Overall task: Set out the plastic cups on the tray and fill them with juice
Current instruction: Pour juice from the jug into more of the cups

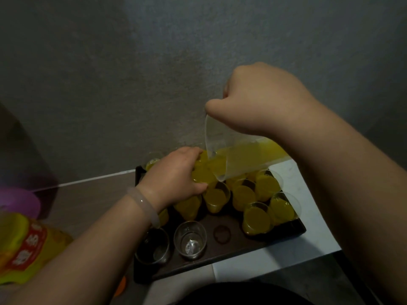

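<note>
A dark tray (222, 253) lies on a small white table and carries several clear plastic cups. Most of them hold yellow juice, among them one (256, 219) at the right. Two empty cups (190, 239) (152, 246) stand at the tray's front left. My left hand (176, 175) grips a juice-filled cup (203, 172) lifted above the tray. My right hand (259, 100) holds a clear jug (237, 155) of juice, tipped to the left, its spout at that cup's rim.
A large yellow juice bottle (24, 245) with a red label lies at the far left. Behind it is a purple object (17, 200). A grey wall (132, 73) rises directly behind the tray. The white table (308, 194) ends just right of the tray.
</note>
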### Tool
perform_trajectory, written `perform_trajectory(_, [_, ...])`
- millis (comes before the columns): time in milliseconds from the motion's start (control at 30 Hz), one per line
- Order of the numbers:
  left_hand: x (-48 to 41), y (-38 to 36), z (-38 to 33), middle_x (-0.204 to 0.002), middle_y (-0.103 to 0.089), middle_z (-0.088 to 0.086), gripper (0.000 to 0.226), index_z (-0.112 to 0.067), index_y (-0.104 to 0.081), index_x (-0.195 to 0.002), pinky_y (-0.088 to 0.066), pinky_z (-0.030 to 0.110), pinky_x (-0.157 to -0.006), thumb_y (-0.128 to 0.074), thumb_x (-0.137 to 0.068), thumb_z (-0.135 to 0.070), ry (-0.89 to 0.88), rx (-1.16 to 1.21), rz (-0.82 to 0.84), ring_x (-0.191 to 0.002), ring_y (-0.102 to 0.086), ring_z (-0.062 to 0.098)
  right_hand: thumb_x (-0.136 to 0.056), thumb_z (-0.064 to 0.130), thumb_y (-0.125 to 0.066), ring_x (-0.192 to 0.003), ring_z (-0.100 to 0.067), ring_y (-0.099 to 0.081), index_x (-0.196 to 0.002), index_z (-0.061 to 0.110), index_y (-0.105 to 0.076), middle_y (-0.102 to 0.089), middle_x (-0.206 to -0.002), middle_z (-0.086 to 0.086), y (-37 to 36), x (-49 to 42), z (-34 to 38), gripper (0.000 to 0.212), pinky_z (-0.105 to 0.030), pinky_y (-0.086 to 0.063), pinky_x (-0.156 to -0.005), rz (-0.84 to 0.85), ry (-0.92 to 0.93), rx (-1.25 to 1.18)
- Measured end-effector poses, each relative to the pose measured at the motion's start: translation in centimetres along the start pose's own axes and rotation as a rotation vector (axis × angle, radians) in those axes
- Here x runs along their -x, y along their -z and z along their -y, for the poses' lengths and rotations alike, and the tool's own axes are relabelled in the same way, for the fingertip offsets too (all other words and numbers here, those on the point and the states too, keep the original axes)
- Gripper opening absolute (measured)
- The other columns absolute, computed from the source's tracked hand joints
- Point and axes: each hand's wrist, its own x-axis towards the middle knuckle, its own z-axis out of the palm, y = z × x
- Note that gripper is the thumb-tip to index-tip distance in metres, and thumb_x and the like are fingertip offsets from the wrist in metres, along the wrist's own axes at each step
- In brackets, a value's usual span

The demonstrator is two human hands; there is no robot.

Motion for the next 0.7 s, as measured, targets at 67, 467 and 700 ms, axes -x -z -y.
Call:
perform_trajectory(67, [0.11,0.11,-0.11,-0.128,-0.053,0.0,0.073,-0.02,-0.045,-0.136,-0.04,0.025,-0.093,-0.075,-0.073,-0.041,0.005,0.006,-0.006,-0.116,-0.052,0.015,-0.081,0.042,-0.049,-0.049,-0.019,-0.03,-0.052,0.017,-0.033,-0.033,-0.054,-0.003,0.1,0.08,0.0,0.041,-0.027,-0.018,-0.048,0.007,0.005,0.003])
perform_trajectory(467, [0.31,0.15,-0.56,-0.13,-0.053,0.001,0.075,-0.019,-0.044,-0.137,-0.04,0.027,-0.096,-0.075,-0.073,-0.042,0.005,0.002,-0.019,-0.118,-0.051,0.016,-0.081,0.042,-0.048,-0.049,-0.019,-0.028,-0.053,0.017,-0.032,-0.031,-0.054,-0.003,0.54,0.66,0.11,0.042,-0.027,-0.018,-0.048,0.001,0.02,0.018])
perform_trajectory(700, [0.33,0.24,-0.66,-0.13,-0.053,0.001,0.074,-0.018,-0.045,-0.137,-0.04,0.027,-0.096,-0.075,-0.073,-0.041,0.006,0.001,-0.021,-0.119,-0.05,0.017,-0.081,0.043,-0.047,-0.049,-0.018,-0.026,-0.053,0.017,-0.031,-0.029,-0.055,-0.002,0.54,0.72,-0.09,0.042,-0.026,-0.018,-0.048,-0.007,0.019,0.022])
